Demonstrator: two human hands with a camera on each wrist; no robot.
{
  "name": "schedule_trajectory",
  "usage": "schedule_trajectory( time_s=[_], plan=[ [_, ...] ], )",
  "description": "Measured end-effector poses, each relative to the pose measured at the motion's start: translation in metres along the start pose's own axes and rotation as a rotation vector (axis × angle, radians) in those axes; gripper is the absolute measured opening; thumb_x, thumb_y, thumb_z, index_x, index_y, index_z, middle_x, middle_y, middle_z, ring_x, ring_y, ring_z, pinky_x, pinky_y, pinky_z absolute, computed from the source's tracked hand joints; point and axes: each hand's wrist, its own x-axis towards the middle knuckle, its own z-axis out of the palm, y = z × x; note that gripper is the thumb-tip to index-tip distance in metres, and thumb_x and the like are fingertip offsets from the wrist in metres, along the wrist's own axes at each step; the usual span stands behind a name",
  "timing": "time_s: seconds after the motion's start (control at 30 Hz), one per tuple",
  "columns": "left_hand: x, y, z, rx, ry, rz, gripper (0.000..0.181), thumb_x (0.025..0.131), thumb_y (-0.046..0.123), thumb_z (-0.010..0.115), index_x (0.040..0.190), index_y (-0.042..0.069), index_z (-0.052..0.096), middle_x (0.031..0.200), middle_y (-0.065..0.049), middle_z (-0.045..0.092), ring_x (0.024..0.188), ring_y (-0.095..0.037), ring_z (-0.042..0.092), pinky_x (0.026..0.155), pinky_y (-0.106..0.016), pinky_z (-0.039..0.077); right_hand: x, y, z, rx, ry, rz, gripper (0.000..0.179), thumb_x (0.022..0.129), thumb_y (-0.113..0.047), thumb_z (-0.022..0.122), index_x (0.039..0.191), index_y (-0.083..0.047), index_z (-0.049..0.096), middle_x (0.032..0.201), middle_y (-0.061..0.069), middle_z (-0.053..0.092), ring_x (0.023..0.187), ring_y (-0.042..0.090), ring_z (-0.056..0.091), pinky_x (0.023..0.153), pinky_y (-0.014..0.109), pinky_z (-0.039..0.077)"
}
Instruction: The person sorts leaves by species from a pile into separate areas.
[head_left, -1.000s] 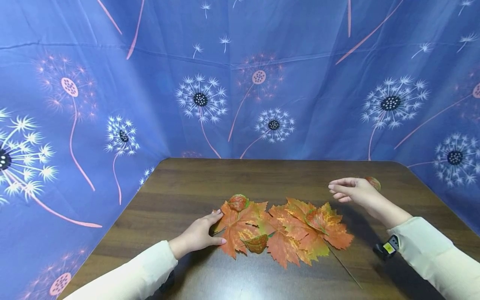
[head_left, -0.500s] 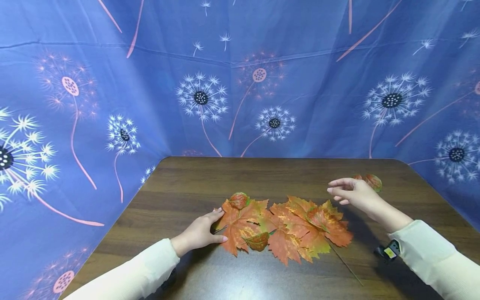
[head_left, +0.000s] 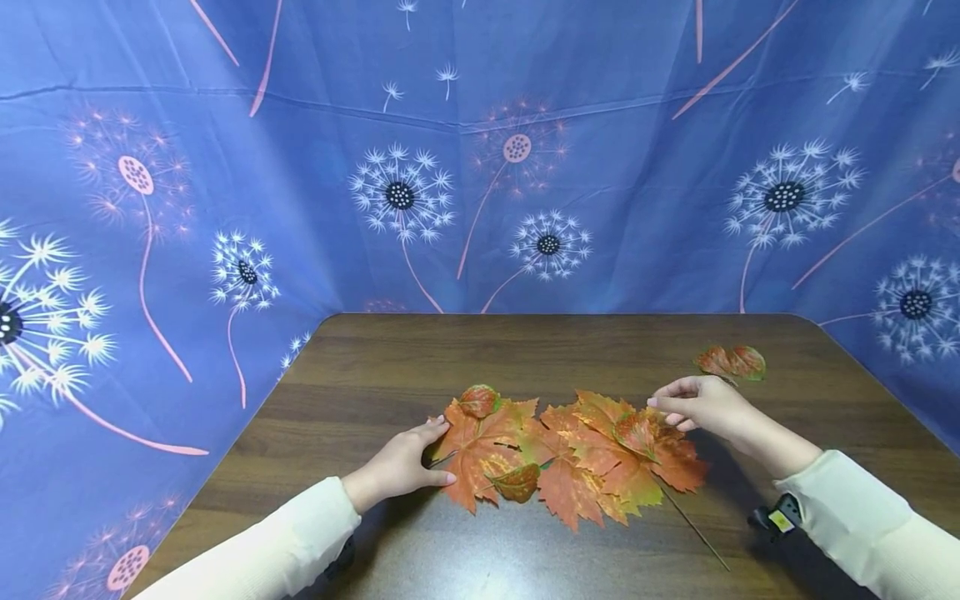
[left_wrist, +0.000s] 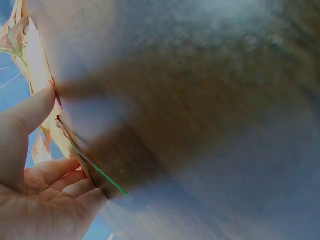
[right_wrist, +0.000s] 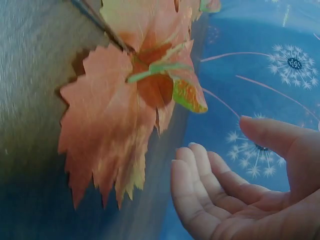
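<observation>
Artificial orange maple leaves (head_left: 480, 450) lie in a row on the brown table, with small red-green leaves (head_left: 517, 483) among them. A thin brown stem (head_left: 693, 529) sticks out at their right end. My left hand (head_left: 401, 467) touches the left end of the row, thumb and fingers spread at the leaf's edge. In the left wrist view, a green-tipped stem (left_wrist: 110, 179) shows beside those fingers. Above the row's right end hovers my right hand (head_left: 708, 404), relaxed and holding nothing. The right wrist view shows its fingers (right_wrist: 192, 185) apart from the nearby maple leaf (right_wrist: 107, 115).
Two small red-green leaves (head_left: 747, 363) lie at the back right of the table (head_left: 420, 350), behind the right hand. A blue dandelion-print cloth (head_left: 615, 167) hangs beyond the table's far edge and along its sides. A black wrist device (head_left: 776, 518) sits below the right sleeve.
My right hand has lowered slightly towards the row's right end, and the small leaves behind it show more fully. The left hand stays in place on the leaves.
</observation>
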Motion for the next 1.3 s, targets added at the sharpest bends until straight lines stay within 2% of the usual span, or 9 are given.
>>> schedule_trajectory(
  time_s=[0.23, 0.4, 0.53, 0.73, 0.8, 1.0, 1.3],
  plan=[
    [0.000, 0.000, 0.001, 0.005, 0.004, -0.001, 0.081, 0.078, 0.030, 0.081, 0.142, -0.005, 0.044, 0.149, -0.023, 0.040, 0.138, -0.041, 0.037, 0.111, -0.055, 0.033, 0.001, 0.004, 0.007, 0.023, -0.065, 0.050, 0.042, 0.096, -0.027, 0.060, 0.118, 0.009, 0.061, 0.100, 0.010, 0.069, 0.083, 0.019, 0.065, 0.072, 0.035, 0.057],
    [0.002, -0.002, 0.002, 0.021, 0.016, 0.019, 0.080, 0.078, 0.030, 0.081, 0.141, -0.006, 0.045, 0.148, -0.023, 0.042, 0.137, -0.041, 0.039, 0.110, -0.055, 0.034, 0.001, 0.006, 0.011, 0.048, -0.115, 0.027, 0.044, 0.094, -0.023, 0.063, 0.119, 0.013, 0.058, 0.096, 0.007, 0.069, 0.083, 0.019, 0.067, 0.072, 0.035, 0.058],
    [0.002, -0.002, 0.003, 0.020, 0.015, 0.014, 0.080, 0.079, 0.031, 0.080, 0.141, -0.005, 0.045, 0.149, -0.022, 0.041, 0.137, -0.041, 0.039, 0.110, -0.055, 0.034, 0.002, 0.006, 0.013, 0.078, -0.160, 0.008, 0.045, 0.094, -0.017, 0.061, 0.123, 0.017, 0.052, 0.097, 0.008, 0.067, 0.083, 0.019, 0.066, 0.074, 0.036, 0.058],
    [0.001, 0.000, 0.002, 0.011, -0.006, -0.005, 0.080, 0.080, 0.030, 0.080, 0.142, -0.005, 0.044, 0.150, -0.022, 0.040, 0.138, -0.041, 0.038, 0.110, -0.055, 0.034, -0.001, 0.010, 0.017, 0.199, -0.248, -0.016, 0.047, 0.094, -0.006, 0.056, 0.128, 0.021, 0.039, 0.106, 0.016, 0.063, 0.091, 0.018, 0.064, 0.079, 0.039, 0.057],
    [0.001, 0.000, 0.002, 0.011, -0.010, -0.009, 0.080, 0.080, 0.030, 0.080, 0.142, -0.005, 0.043, 0.150, -0.022, 0.040, 0.138, -0.041, 0.038, 0.110, -0.056, 0.033, -0.001, 0.012, 0.018, 0.231, -0.265, -0.020, 0.045, 0.093, -0.005, 0.056, 0.126, 0.021, 0.039, 0.106, 0.015, 0.063, 0.091, 0.017, 0.063, 0.080, 0.039, 0.057],
    [0.001, 0.001, 0.001, 0.019, -0.009, -0.008, 0.080, 0.079, 0.030, 0.080, 0.141, -0.006, 0.044, 0.150, -0.022, 0.041, 0.138, -0.041, 0.038, 0.111, -0.055, 0.033, -0.001, 0.013, 0.019, 0.251, -0.248, -0.021, 0.037, 0.095, -0.010, 0.058, 0.119, 0.016, 0.048, 0.100, 0.006, 0.063, 0.085, 0.015, 0.063, 0.080, 0.038, 0.058],
    [0.000, 0.002, 0.002, 0.030, -0.007, -0.003, 0.079, 0.080, 0.029, 0.080, 0.141, -0.007, 0.044, 0.149, -0.023, 0.041, 0.137, -0.041, 0.039, 0.110, -0.054, 0.034, -0.004, 0.013, 0.021, 0.261, -0.222, -0.022, 0.033, 0.094, -0.012, 0.059, 0.115, 0.013, 0.052, 0.099, 0.005, 0.062, 0.080, 0.016, 0.061, 0.075, 0.036, 0.058]
  ],
)
